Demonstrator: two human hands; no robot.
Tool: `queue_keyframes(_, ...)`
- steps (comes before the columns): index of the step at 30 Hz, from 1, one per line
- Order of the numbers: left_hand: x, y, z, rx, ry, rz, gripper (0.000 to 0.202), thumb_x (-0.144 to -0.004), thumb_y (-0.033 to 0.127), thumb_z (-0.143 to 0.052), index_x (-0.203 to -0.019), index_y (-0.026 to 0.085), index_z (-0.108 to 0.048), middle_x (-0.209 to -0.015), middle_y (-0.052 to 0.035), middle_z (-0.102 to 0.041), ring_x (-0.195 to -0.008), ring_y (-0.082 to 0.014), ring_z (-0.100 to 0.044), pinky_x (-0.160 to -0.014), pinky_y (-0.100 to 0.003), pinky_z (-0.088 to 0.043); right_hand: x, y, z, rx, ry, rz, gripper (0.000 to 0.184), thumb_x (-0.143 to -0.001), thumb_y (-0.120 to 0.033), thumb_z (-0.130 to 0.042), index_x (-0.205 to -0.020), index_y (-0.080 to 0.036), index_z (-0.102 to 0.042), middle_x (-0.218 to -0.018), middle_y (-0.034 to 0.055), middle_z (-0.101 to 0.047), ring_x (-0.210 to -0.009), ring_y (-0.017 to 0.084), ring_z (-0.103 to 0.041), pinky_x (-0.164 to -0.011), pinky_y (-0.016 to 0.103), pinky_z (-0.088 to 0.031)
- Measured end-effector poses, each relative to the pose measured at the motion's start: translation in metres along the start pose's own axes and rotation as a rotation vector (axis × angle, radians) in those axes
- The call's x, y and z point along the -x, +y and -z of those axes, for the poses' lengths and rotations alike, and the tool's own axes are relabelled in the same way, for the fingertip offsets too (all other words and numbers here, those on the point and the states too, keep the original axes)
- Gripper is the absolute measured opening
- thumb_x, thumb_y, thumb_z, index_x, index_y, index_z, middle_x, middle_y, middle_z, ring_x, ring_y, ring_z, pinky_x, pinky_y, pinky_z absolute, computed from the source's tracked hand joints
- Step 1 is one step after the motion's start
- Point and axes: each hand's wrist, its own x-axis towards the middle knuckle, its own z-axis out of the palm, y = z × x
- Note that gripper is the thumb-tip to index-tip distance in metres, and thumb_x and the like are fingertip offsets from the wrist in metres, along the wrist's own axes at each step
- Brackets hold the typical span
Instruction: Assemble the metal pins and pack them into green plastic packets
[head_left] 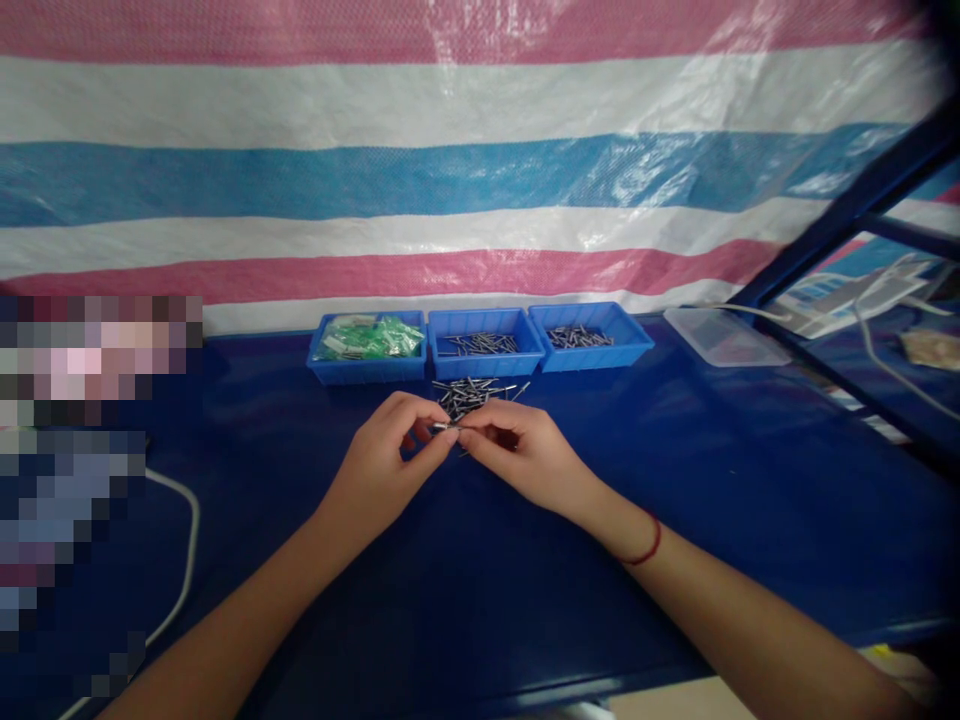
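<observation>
My left hand (386,455) and my right hand (534,455) meet at the middle of the blue table. Thumb and fingers of the left are pinched on a small, slim metal pin (440,427). At the same spot, the right thumb and forefinger close on the pin's other end or on a second small part; I cannot tell which. Just beyond my fingertips lies a loose pile of slim metal pins (472,391), partly hidden by both hands.
Behind the pile stand three blue bins: the left bin (367,374) holds green-and-clear plastic bags (367,338), the middle bin (487,364) and right bin (604,358) hold metal pins. A clear plastic lid (724,337) lies right. A white cable (196,520) curves at left, near a blurred-out area.
</observation>
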Motion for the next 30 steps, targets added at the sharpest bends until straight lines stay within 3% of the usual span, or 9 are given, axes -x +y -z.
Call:
queue_keyframes(3,0.000,-0.001,-0.001,0.004,0.001,0.047,0.019,-0.085,0.029,-0.061,-0.102,0.021,-0.059,-0.084,0.0010,-0.061,-0.071,-0.0122,-0.058,-0.066,-0.024,-0.047,-0.007,0.005,0.006,-0.083,0.069,-0.073,0.023,-0.084,-0.034,-0.057,-0.078,-0.016,-0.069,-0.071,0.0021,-0.063,-0.061,0.011,-0.052,-0.056,0.024,-0.041)
queue_keyframes(8,0.000,-0.002,0.001,-0.002,0.032,0.101,0.020,-0.088,0.034,-0.056,-0.103,0.021,-0.060,-0.080,0.0015,-0.063,-0.071,-0.0127,-0.059,-0.066,-0.023,-0.047,-0.025,0.037,0.048,-0.128,0.554,-0.243,0.033,-0.080,-0.044,-0.059,-0.081,-0.013,-0.070,-0.056,-0.0013,-0.052,-0.046,0.009,-0.039,-0.042,0.023,-0.029)
queue_keyframes(11,0.000,-0.002,0.001,-0.016,0.008,0.095,0.020,-0.089,0.034,-0.054,-0.103,0.021,-0.060,-0.084,0.0007,-0.065,-0.074,-0.0131,-0.060,-0.068,-0.024,-0.048,-0.031,0.058,0.079,0.047,0.713,-0.241,0.035,-0.079,-0.045,-0.058,-0.077,-0.012,-0.070,-0.058,0.0004,-0.054,-0.048,0.010,-0.042,-0.045,0.024,-0.033)
queue_keyframes(14,-0.001,-0.005,0.001,-0.076,-0.039,0.068,0.021,-0.090,0.034,-0.051,-0.105,0.021,-0.059,-0.084,0.0002,-0.064,-0.073,-0.0137,-0.060,-0.070,-0.025,-0.048,-0.032,0.069,0.096,0.178,0.686,-0.237,0.035,-0.078,-0.043,-0.059,-0.086,-0.011,-0.072,-0.065,0.0035,-0.061,-0.056,0.013,-0.050,-0.053,0.026,-0.039)
queue_keyframes(18,-0.003,-0.015,0.002,-0.231,-0.117,-0.040,0.021,-0.090,0.029,-0.049,-0.105,0.019,-0.060,-0.093,-0.0039,-0.063,-0.086,-0.0177,-0.060,-0.082,-0.031,-0.047,-0.030,0.065,0.095,0.264,0.634,-0.209,0.032,-0.079,-0.037,-0.058,-0.091,-0.012,-0.073,-0.076,0.0074,-0.069,-0.065,0.017,-0.057,-0.060,0.028,-0.043)
queue_keyframes(22,-0.005,-0.028,0.001,-0.386,-0.189,-0.103,0.026,-0.089,0.032,-0.051,-0.111,0.019,-0.060,-0.105,-0.0074,-0.062,-0.098,-0.0226,-0.058,-0.089,-0.037,-0.045,-0.027,0.050,0.080,0.304,0.514,-0.155,0.028,-0.081,-0.034,-0.055,-0.086,-0.012,-0.072,-0.079,0.0074,-0.070,-0.067,0.017,-0.059,-0.064,0.029,-0.044)
queue_keyframes(30,-0.005,-0.034,-0.001,-0.491,-0.282,-0.127,0.020,-0.093,0.028,-0.047,-0.095,0.019,-0.065,-0.099,-0.0056,-0.064,-0.088,-0.0194,-0.058,-0.083,-0.034,-0.044,-0.015,0.024,0.036,0.403,0.237,-0.010,0.020,-0.085,-0.026,-0.052,-0.081,-0.017,-0.069,-0.075,0.0034,-0.068,-0.062,0.015,-0.058,-0.060,0.027,-0.041)
